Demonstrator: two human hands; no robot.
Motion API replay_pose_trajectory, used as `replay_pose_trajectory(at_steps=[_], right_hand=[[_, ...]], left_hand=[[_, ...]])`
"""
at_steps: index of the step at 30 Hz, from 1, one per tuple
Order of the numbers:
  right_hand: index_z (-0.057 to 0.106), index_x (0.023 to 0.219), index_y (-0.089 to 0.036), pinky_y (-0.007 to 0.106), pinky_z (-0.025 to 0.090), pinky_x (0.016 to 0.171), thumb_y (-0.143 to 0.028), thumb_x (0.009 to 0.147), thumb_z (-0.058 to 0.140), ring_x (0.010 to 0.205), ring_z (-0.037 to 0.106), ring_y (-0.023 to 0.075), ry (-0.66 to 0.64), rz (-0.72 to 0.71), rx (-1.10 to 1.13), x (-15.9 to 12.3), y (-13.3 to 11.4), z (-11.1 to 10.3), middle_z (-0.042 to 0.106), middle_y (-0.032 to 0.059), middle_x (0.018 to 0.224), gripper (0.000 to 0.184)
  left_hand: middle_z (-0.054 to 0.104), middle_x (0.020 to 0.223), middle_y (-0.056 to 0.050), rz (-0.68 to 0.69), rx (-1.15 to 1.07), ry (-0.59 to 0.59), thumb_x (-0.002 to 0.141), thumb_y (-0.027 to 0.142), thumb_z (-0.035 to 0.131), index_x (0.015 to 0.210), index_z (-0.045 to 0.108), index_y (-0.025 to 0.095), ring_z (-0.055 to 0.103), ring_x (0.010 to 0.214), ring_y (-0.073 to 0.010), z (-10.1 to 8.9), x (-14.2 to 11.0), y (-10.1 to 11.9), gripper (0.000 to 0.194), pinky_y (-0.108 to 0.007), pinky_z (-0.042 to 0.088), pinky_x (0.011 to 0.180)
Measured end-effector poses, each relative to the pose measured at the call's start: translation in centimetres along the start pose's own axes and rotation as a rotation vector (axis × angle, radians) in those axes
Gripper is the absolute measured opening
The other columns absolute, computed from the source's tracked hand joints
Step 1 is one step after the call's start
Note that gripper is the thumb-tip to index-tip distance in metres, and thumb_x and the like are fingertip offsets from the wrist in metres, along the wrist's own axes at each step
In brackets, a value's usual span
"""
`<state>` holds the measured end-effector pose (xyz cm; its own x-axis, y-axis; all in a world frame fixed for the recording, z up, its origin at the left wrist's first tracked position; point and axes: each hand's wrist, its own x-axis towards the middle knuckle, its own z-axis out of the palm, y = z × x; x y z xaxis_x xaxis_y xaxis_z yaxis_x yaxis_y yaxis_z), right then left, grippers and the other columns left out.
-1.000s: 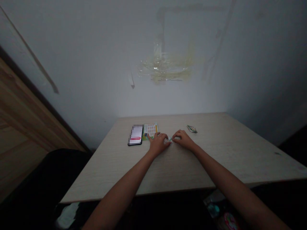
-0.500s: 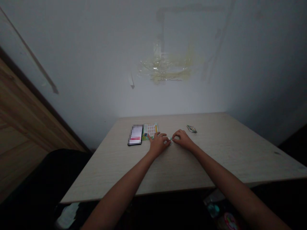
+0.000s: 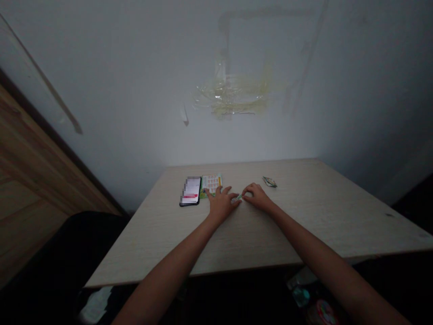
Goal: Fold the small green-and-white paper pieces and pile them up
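Observation:
A small white-and-green piece (image 3: 238, 197), seemingly of printed paper, lies low over the table between my hands. My left hand (image 3: 221, 203) pinches its left side between thumb and index finger, while the other fingers spread toward a printed leaflet (image 3: 212, 181). At the right end of the piece, my right hand (image 3: 256, 197) has its thumb and fingertips pinched together. Fingers cover much of the piece, so its exact shape is hidden.
A phone (image 3: 191, 191) with a lit, blurred screen lies left of the leaflet. Farther right on the table (image 3: 162, 234) is a small heap of printed scraps (image 3: 269, 182). A wall with peeling tape (image 3: 237, 104) stands behind; a wooden panel (image 3: 34, 158) is at left.
My left hand's fingers have spread a little wider over the leaflet's lower edge. Both hands stay at the small piece, with only slight fingertip movement.

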<state>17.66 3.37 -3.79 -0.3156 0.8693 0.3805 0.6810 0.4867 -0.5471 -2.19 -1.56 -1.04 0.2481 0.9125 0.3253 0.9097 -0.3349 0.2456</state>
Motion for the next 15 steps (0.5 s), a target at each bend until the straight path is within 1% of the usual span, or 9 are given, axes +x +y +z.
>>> replay_pose_trajectory(at_steps=[10, 15], right_hand=[[0.074, 0.087, -0.022, 0.036, 0.038, 0.094, -0.023, 0.078, 0.069, 0.098, 0.054, 0.0218, -0.004, -0.014, 0.01, 0.04, -0.03, -0.05, 0.062, 0.0064, 0.096, 0.011], [0.076, 0.094, -0.024, 0.036, 0.04, 0.093, -0.026, 0.081, 0.067, 0.098, 0.053, 0.0219, 0.017, -0.044, -0.019, -0.11, 0.07, 0.13, 0.061, 0.0065, 0.095, 0.015]], left_hand=[[0.048, 0.146, 0.002, -0.008, 0.033, -0.015, 0.084, 0.062, 0.053, 0.12, 0.063, 0.047, 0.028, 0.138, -0.0415, -0.04, -0.01, -0.17, 0.04, -0.075, -0.015, 0.104], [0.043, 0.15, 0.001, -0.029, 0.054, -0.039, 0.085, 0.065, 0.048, 0.122, 0.062, 0.048, 0.025, 0.141, -0.0405, 0.04, 0.19, -0.33, 0.043, -0.075, -0.012, 0.106]])
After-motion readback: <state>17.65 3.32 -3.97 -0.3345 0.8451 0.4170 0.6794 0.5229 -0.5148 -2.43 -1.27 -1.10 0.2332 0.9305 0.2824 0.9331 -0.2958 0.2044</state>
